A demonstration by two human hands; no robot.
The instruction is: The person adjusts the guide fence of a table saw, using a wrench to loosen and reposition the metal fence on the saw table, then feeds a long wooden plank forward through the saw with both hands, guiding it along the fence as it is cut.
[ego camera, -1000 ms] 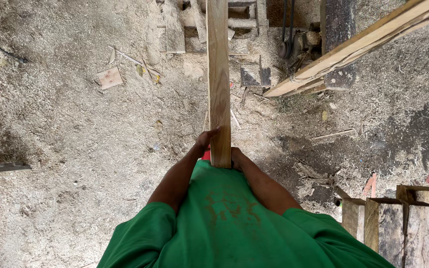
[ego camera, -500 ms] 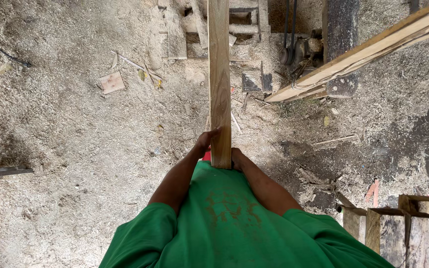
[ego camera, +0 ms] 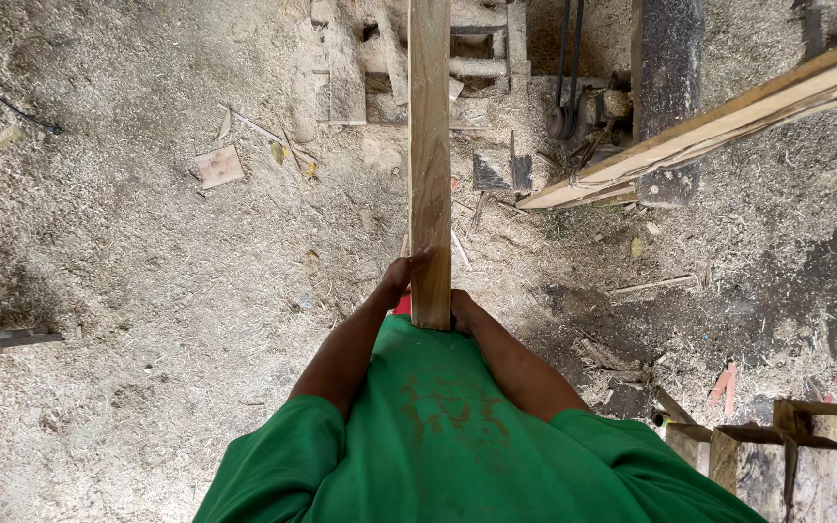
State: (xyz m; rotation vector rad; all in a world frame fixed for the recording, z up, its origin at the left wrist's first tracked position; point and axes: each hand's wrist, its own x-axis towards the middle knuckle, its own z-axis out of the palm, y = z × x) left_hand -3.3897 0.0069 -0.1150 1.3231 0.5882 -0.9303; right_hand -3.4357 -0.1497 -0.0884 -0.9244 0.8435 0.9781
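At belly height, left hand [ego camera: 399,278] clamps the left edge of the plank [ego camera: 429,165] near its close end, fingers wrapped onto the face. Right hand [ego camera: 461,312] grips the right edge, a little nearer the body than the left. Both closed on the wood. Plank's long axis runs straight away from the torso, near end butted against the green shirt [ego camera: 448,436], far end out of view at top. Hands sit at the very end, so nearly all its length hangs forward of the grip. Below: sawdust floor [ego camera: 147,291]; angled beam [ego camera: 719,126] off right, well apart.
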